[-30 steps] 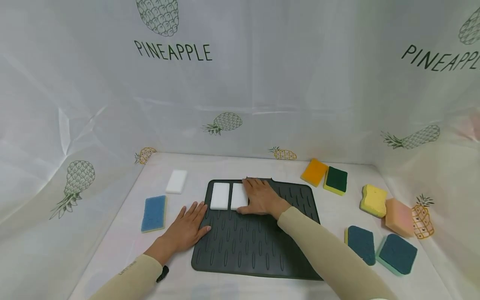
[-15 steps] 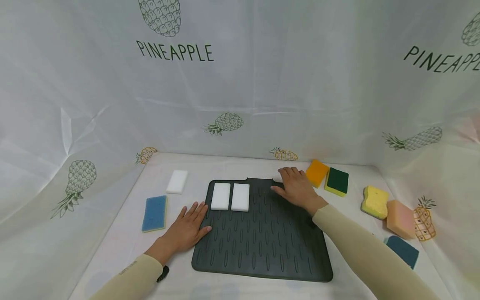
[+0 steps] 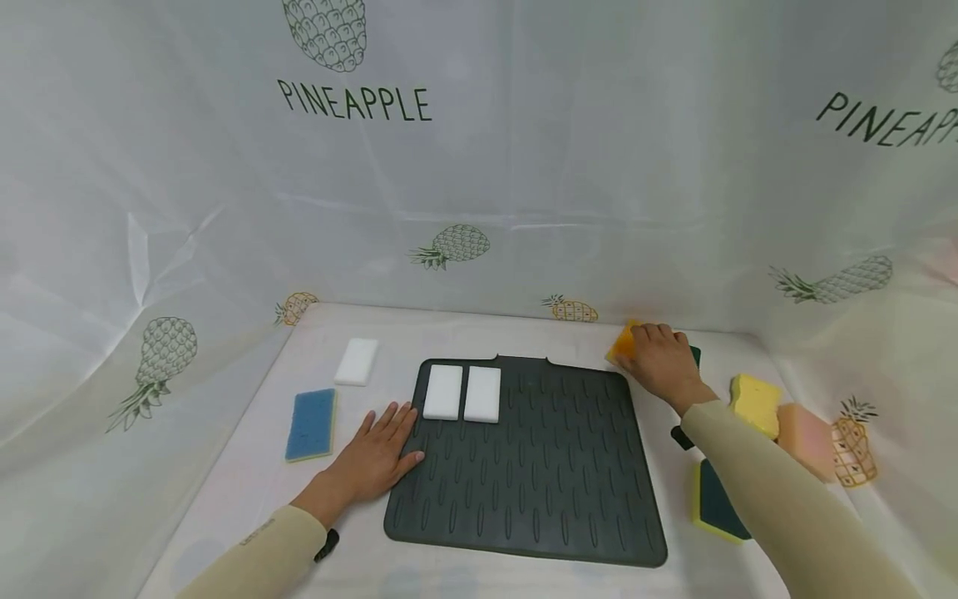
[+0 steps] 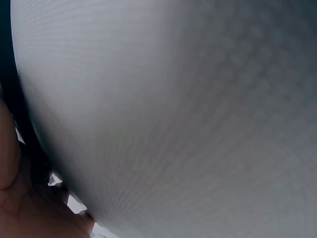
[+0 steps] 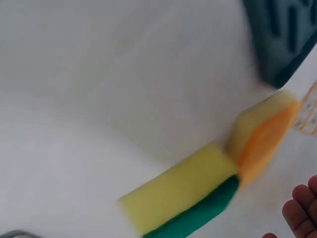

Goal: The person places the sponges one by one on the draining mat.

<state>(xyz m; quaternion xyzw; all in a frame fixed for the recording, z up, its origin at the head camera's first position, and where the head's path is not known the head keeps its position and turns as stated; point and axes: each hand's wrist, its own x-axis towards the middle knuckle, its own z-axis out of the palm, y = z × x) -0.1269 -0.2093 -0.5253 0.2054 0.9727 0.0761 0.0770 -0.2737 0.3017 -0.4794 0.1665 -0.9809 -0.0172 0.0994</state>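
In the head view my left hand (image 3: 370, 457) lies flat with spread fingers over the left edge of a dark grey ribbed mat (image 3: 524, 482). Two white sponges (image 3: 443, 393) lie side by side in the mat's upper left corner. Past the mat's upper right corner, my right hand (image 3: 662, 366) is over an orange-topped sponge (image 3: 623, 343) and partly covers it. In the right wrist view its fingers (image 5: 299, 210) show beside the orange sponge, apart from it. A green-and-yellow sponge (image 5: 181, 191) touches the orange one; in the head view my right hand mostly hides it.
Left of the mat lie a white sponge (image 3: 357, 361) and a blue sponge (image 3: 311, 424). On the right are a yellow sponge (image 3: 754, 403), a peach sponge (image 3: 807, 441) and a dark blue sponge (image 3: 720, 503) partly under my right sleeve. A pineapple-print sheet (image 3: 599, 166) stands behind.
My right hand has left the second white sponge, crossed the mat to the right and reached the orange sponge. The left hand has stayed in place.
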